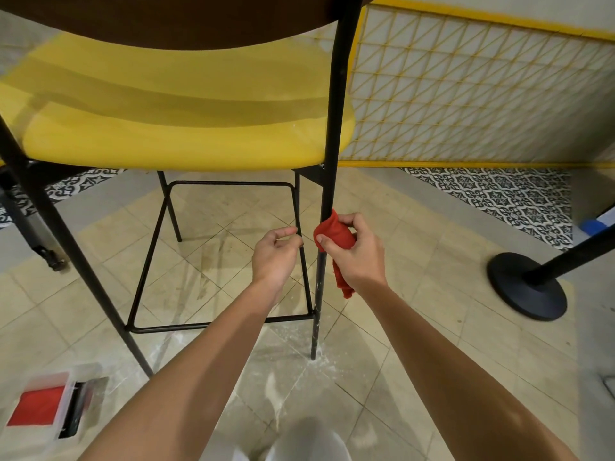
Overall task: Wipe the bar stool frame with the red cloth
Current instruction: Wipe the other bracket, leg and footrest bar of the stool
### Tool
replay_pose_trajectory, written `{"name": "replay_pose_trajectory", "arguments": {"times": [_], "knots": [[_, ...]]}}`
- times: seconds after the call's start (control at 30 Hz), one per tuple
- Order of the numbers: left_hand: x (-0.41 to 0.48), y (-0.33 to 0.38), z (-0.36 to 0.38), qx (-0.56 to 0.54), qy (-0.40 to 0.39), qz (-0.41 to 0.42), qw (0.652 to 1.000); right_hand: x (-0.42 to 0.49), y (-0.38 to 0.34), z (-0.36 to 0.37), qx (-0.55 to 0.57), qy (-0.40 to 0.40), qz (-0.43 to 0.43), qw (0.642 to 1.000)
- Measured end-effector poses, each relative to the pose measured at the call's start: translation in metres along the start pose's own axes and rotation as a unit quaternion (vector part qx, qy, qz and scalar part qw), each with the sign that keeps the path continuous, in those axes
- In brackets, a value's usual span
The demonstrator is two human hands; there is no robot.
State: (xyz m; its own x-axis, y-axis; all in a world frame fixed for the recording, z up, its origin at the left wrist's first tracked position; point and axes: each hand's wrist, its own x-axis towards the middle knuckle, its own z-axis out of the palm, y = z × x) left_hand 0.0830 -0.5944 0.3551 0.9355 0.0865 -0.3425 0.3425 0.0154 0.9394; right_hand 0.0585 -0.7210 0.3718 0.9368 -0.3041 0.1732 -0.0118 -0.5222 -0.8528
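Here, red cloth (336, 235) against leg's (335, 111) right edge

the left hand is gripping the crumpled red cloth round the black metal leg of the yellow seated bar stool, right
Not the left. In the head view the right hand grips the crumpled red cloth round the black metal leg of the yellow-seated bar stool; the left hand is beside it, without the cloth.

The cloth (334, 235) is held against the stool's right leg (333, 128), below the seat (186, 128), by the right hand (357, 254). The left hand (274, 257) is set just left, at a bar (307, 284). A box (50, 407) is set on the floor at lower left, and a post base (525, 287) at right.
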Motion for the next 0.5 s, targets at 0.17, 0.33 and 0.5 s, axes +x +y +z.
{"name": "replay_pose_trajectory", "arguments": {"times": [0.17,0.33,0.5], "knots": [[0.001,-0.002,0.002,0.014,-0.008,0.003,1.000,0.005,-0.009,-0.009,0.044,0.008,-0.031,0.999],[0.002,-0.009,0.001,0.031,-0.018,0.000,0.999,0.005,-0.001,-0.007,0.038,-0.016,-0.030,0.999],[0.006,-0.014,-0.003,0.034,-0.016,-0.005,0.999,0.001,0.014,-0.001,0.033,-0.039,0.010,0.999]]}}
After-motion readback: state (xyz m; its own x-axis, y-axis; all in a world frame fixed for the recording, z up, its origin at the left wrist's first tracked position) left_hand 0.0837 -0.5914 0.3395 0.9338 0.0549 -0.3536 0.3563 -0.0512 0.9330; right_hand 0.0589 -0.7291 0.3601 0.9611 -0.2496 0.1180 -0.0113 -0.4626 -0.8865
